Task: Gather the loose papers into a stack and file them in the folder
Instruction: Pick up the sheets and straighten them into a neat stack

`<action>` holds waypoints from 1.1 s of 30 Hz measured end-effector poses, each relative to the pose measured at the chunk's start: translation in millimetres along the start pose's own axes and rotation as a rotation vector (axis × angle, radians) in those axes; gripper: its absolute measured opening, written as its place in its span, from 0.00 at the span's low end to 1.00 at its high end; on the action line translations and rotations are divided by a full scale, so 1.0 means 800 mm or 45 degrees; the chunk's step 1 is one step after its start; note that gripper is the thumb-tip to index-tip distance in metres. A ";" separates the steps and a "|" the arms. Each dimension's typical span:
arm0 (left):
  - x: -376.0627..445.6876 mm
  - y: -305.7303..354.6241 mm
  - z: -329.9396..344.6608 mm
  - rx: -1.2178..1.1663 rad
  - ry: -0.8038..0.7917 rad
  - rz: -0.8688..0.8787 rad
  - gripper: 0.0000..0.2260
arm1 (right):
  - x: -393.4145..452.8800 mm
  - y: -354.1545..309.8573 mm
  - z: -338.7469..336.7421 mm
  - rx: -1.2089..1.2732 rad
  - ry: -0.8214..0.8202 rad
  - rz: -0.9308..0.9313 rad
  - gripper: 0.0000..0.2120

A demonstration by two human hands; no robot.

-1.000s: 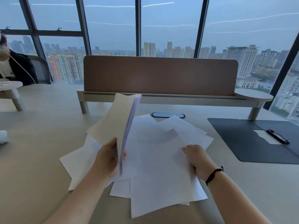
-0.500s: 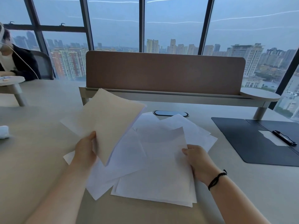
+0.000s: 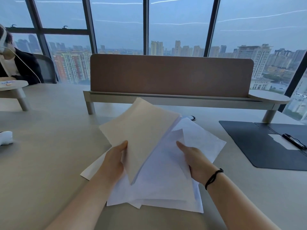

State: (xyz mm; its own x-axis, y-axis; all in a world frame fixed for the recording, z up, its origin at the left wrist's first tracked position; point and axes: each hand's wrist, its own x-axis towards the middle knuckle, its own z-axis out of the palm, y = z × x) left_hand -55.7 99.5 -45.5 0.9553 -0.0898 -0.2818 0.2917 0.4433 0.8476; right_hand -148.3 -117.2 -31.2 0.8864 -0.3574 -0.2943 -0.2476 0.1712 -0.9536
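On the beige table [image 3: 49, 163], just in front of the person, the loose papers [image 3: 166, 188] lie in an untidy overlapping pile of white sheets, corners sticking out at several angles. The left hand [image 3: 114, 161] grips a held stack [image 3: 141, 138] of sheets by its lower left edge, thumb on top and fingers curled underneath, and holds it tilted up above the left part of the pile. The right hand [image 3: 194, 158] rests on the pile's right side with its forefinger stretched out flat on the top sheet; its other fingers appear to curl round the edge of the sheets, though the view is too poor to be sure. A black band [image 3: 213, 177] circles that wrist.

To the right, well apart from the pile, the dark folder [image 3: 259, 146] lies open flat on the table, with a white label and a black clip [image 3: 293, 141] on its inner side. Behind the papers stands a brown divider panel [image 3: 171, 75] on a low shelf. At far left sits 1 other person [image 3: 16, 63] in dark clothing beside the windows, and a white object [image 3: 5, 137] lies at the table's left edge.
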 end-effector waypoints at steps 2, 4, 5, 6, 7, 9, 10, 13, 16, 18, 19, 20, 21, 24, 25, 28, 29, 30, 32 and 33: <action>-0.004 -0.003 0.002 0.050 -0.119 -0.090 0.10 | -0.001 0.005 -0.002 -0.071 -0.091 -0.007 0.14; -0.004 -0.007 -0.001 0.161 -0.221 -0.144 0.12 | 0.004 0.014 -0.005 -0.104 -0.093 -0.046 0.05; -0.002 -0.007 -0.003 0.213 -0.261 -0.136 0.14 | 0.006 0.017 -0.010 -0.060 -0.052 -0.027 0.07; 0.001 -0.004 -0.005 0.261 -0.279 -0.111 0.15 | 0.007 0.018 -0.016 -0.025 -0.019 -0.013 0.14; 0.002 0.000 -0.007 0.267 -0.286 -0.097 0.15 | 0.004 0.016 -0.023 -0.005 -0.045 -0.015 0.15; 0.004 0.011 -0.013 0.203 -0.297 -0.078 0.13 | -0.003 0.006 -0.037 -0.176 -0.117 -0.101 0.09; 0.006 0.016 -0.017 0.179 -0.285 -0.033 0.13 | -0.006 0.001 -0.044 -0.229 -0.130 -0.180 0.06; 0.013 0.023 -0.027 0.180 -0.237 0.145 0.12 | -0.015 -0.009 -0.070 -0.074 -0.159 -0.258 0.09; 0.009 0.019 -0.025 0.193 -0.286 0.148 0.16 | -0.017 -0.010 -0.079 0.053 -0.244 -0.267 0.12; 0.004 0.015 -0.021 0.227 -0.389 0.094 0.19 | -0.017 -0.007 -0.074 -0.019 -0.312 -0.260 0.12; 0.003 0.012 -0.019 0.256 -0.437 0.088 0.20 | -0.017 -0.005 -0.070 -0.073 -0.350 -0.249 0.12; 0.003 0.009 -0.018 0.303 -0.457 0.111 0.20 | -0.019 -0.004 -0.065 -0.116 -0.391 -0.229 0.13; 0.003 0.006 -0.017 0.358 -0.462 0.153 0.20 | -0.019 -0.003 -0.061 -0.156 -0.429 -0.216 0.14; 0.006 0.001 -0.018 0.520 -0.489 0.262 0.27 | -0.019 0.000 -0.054 -0.219 -0.485 -0.188 0.17; 0.008 0.001 -0.020 0.551 -0.511 0.279 0.29 | -0.018 0.000 -0.053 -0.216 -0.489 -0.186 0.17; 0.013 0.003 -0.022 0.577 -0.494 0.309 0.26 | -0.011 -0.002 -0.049 -0.191 -0.370 -0.282 0.15; 0.016 0.006 -0.024 0.558 -0.441 0.309 0.23 | -0.006 -0.003 -0.050 -0.261 -0.234 -0.348 0.13; 0.020 0.010 -0.027 0.532 -0.370 0.308 0.20 | 0.001 -0.002 -0.054 -0.425 -0.061 -0.418 0.13; 0.032 0.018 -0.040 0.445 -0.186 0.275 0.16 | 0.014 0.008 -0.066 -0.991 0.225 -0.467 0.22; 0.037 0.023 -0.047 0.409 -0.107 0.243 0.17 | 0.015 0.014 -0.072 -1.291 0.274 -0.417 0.29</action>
State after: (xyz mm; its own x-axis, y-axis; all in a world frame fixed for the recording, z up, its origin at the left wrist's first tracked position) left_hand -23.9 138.7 -55.6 0.9906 -0.1115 -0.0788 0.0960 0.1580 0.9828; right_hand -162.8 -172.3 -49.1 0.9055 -0.4180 0.0731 -0.3071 -0.7644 -0.5669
